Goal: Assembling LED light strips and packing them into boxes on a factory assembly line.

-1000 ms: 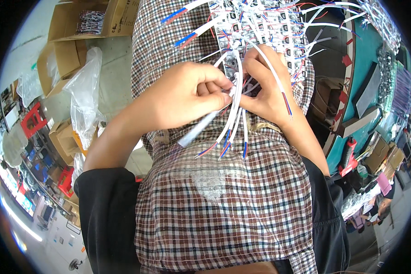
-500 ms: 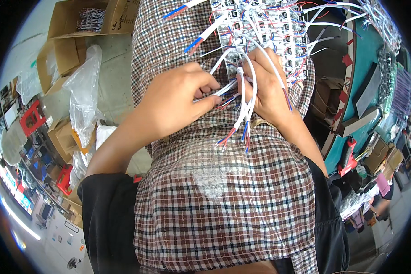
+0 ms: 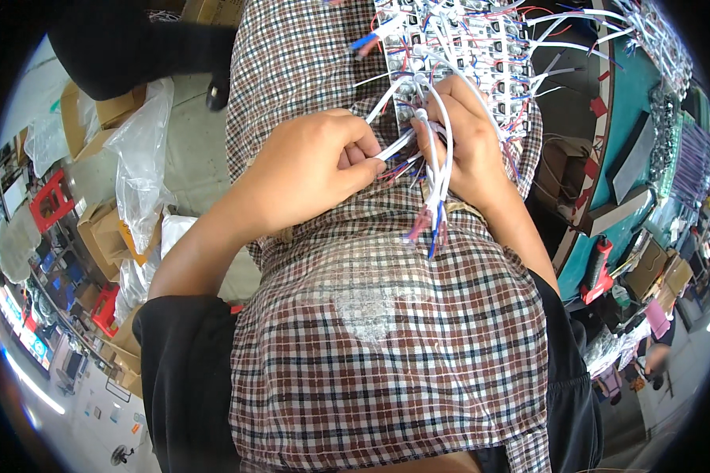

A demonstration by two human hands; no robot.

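Left hand [image 3: 308, 177] clenched, white wire [image 3: 394, 146] pinched at fingertips. Right hand [image 3: 469, 146] closed around wire bundle [image 3: 438, 181]; red and blue ends hung below, over checked apron [image 3: 386, 331]. Wires held on lap, just beneath module grid [image 3: 457, 39]. Many modules seen already wired in rows; loose white leads at grid's right edge judged left to do. Boxes [image 3: 102, 110], plastic bag [image 3: 138, 181] at left.
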